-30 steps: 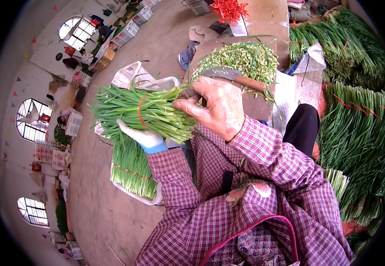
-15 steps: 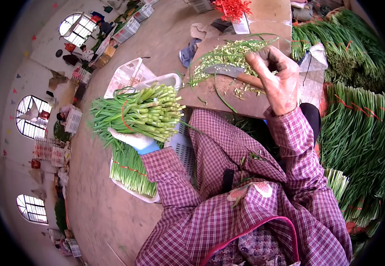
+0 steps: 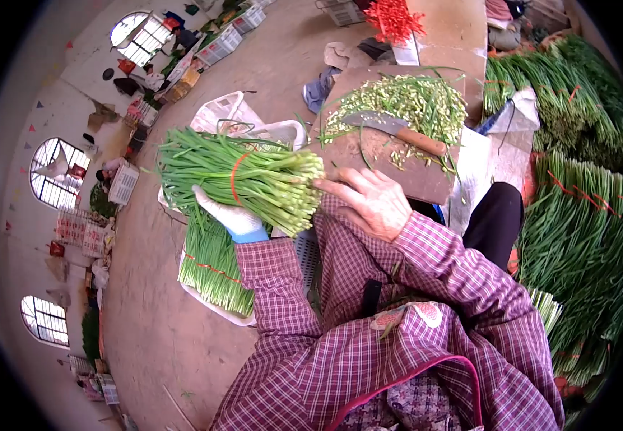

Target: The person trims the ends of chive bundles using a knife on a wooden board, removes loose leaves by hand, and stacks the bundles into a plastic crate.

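My left hand (image 3: 231, 215), in a white glove with a blue cuff, grips a thick bundle of green garlic chives (image 3: 239, 176) from below. An orange-red band circles the bundle, and its pale cut ends face right. My bare right hand (image 3: 374, 202) is at those ends, the index finger stretched out to touch or nearly touch them; the fingers are apart. Beyond it a knife (image 3: 397, 128) with a wooden handle lies on a brown board (image 3: 417, 178) among chopped stem ends (image 3: 405, 99). Under the held bundle, more banded chives (image 3: 214, 262) lie in a white crate (image 3: 214, 310).
Large stacks of banded chives (image 3: 577, 244) stand at my right. A bunch of red ties (image 3: 393, 20) sits past the board. Another white basket (image 3: 225, 111) is beyond the held bundle. People sit among crates (image 3: 123, 181) along the far wall with arched windows.
My right hand has come down from above the board to the stem ends, its pinched fingers now stretched out. The bundle has turned slightly in my left hand and shifted right in view.
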`<state>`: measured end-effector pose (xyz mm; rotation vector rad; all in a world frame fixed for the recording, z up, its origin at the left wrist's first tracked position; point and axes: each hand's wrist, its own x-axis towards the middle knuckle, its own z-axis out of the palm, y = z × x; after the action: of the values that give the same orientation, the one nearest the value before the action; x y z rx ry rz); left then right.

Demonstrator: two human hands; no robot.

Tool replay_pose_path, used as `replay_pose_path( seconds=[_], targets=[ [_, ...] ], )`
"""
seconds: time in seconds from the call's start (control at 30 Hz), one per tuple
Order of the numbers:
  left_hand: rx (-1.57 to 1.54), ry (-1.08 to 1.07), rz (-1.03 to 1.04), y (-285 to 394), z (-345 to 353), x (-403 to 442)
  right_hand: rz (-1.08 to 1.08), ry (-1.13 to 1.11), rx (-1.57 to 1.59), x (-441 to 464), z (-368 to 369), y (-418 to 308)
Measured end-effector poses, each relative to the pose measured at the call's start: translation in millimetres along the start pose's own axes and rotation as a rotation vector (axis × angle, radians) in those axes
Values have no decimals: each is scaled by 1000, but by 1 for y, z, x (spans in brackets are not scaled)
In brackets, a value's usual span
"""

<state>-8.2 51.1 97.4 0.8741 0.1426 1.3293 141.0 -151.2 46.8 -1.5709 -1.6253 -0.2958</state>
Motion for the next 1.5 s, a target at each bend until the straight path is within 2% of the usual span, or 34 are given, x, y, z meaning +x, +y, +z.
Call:
replay_pose_path(
  seconds=[0.07,0.1,0.13,0.2,0.23,0.27,0.33,0.4,0.47,0.5,0.6,0.73,0.77,0.8,0.87,0.93,0.97,1.13,1.2,1.27,1.33,1.4,1.47,1.5],
  targets=[
    [134,95,31,3,-16,3,264,-385,-75,-32,1,28],
    [108,64,17,5,-19,1,179,-352,-26,-46,4,43],
    [99,60,36,11,-20,0,195,-265,42,-40,-13,34],
    [210,-16,-114,22,-24,-9,265,-154,140,-21,-28,23],
    [183,-16,-183,26,-30,-9,257,-148,144,-11,-28,21],
    [185,-22,-173,29,-35,-10,266,-141,296,0,-27,19],
    [196,-97,-302,34,-40,-16,319,-138,668,17,-17,9],
    [265,-166,-373,38,-52,-18,353,-210,814,27,-1,0],
    [361,-94,-313,34,-57,-25,401,-248,905,35,24,-7],
    [389,-149,-318,36,-55,-29,378,-204,992,41,36,-9],
    [446,-129,-331,36,-47,-42,428,-87,850,54,31,-19],
    [392,-78,-399,30,-69,-47,421,-201,57,46,-2,-1],
    [413,-34,-406,30,-62,-52,349,-19,78,48,-7,2],
    [411,-33,-418,28,-65,-54,349,30,124,47,-18,3],
    [469,-71,-434,24,-69,-56,199,223,309,60,-34,-6],
    [491,-97,-454,22,-59,-62,158,182,449,75,-44,-21],
    [511,-123,-464,21,-50,-67,119,241,538,83,-36,-21],
    [428,-27,-561,15,-22,-82,187,123,499,113,-17,-19],
    [379,-72,-585,9,-15,-81,177,-46,338,118,-11,-16],
    [383,-112,-593,3,-12,-78,178,-15,373,116,-8,-17],
    [250,-72,-564,-1,-3,-81,168,121,479,111,-10,-18],
    [210,-82,-590,-9,-19,-81,146,135,466,101,-19,-23],
    [119,-95,-580,-14,-8,-79,111,297,569,93,-25,-27],
    [69,-82,-611,-14,-1,-80,103,298,617,86,-28,-31]
  ],
)
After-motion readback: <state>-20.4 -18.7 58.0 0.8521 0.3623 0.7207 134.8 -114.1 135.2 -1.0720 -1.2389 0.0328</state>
